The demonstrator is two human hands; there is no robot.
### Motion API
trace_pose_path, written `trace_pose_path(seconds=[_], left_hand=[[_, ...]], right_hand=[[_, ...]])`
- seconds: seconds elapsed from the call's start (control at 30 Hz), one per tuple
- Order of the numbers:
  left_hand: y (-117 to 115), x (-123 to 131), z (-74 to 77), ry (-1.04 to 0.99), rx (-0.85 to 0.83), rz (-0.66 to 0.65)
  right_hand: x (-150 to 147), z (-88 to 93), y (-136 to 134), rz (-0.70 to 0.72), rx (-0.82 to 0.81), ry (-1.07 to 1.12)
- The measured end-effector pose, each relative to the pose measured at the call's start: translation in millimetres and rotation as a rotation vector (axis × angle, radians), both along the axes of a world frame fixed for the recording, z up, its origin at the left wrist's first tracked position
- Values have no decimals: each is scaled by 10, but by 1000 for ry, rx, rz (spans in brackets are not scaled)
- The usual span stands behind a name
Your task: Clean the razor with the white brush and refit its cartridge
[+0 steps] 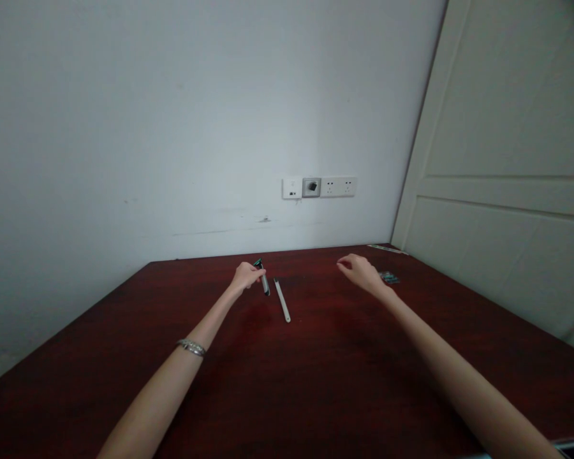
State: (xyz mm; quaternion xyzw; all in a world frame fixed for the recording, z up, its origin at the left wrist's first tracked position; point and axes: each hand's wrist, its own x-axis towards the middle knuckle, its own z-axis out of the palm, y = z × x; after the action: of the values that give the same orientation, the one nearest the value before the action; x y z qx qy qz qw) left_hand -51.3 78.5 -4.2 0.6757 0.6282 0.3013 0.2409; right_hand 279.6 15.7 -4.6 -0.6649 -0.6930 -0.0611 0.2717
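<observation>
Now, razor (264, 280) in L hand (245, 276), R hand (361, 271) apart.

Tabletop (316, 382) lay open between the forearms; farther in, a white stick (282, 299) and a small packet (389, 277) blocked it, the wall (172, 159) behind.
</observation>
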Motion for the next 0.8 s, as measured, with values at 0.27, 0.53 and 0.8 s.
trace_pose_path(seconds=[0.27, 0.53, 0.8], left_hand=[[5, -221, -109, 231, -103, -75], [2, -61, -202, 366, -110, -64], [-50, 18, -209, 500, -78, -70]], right_hand=[[1443, -300, 263, -74, -313, -48], [1751, -619, 357, -108, -434, 54], [1877, -760, 421, -73, -404, 117]])
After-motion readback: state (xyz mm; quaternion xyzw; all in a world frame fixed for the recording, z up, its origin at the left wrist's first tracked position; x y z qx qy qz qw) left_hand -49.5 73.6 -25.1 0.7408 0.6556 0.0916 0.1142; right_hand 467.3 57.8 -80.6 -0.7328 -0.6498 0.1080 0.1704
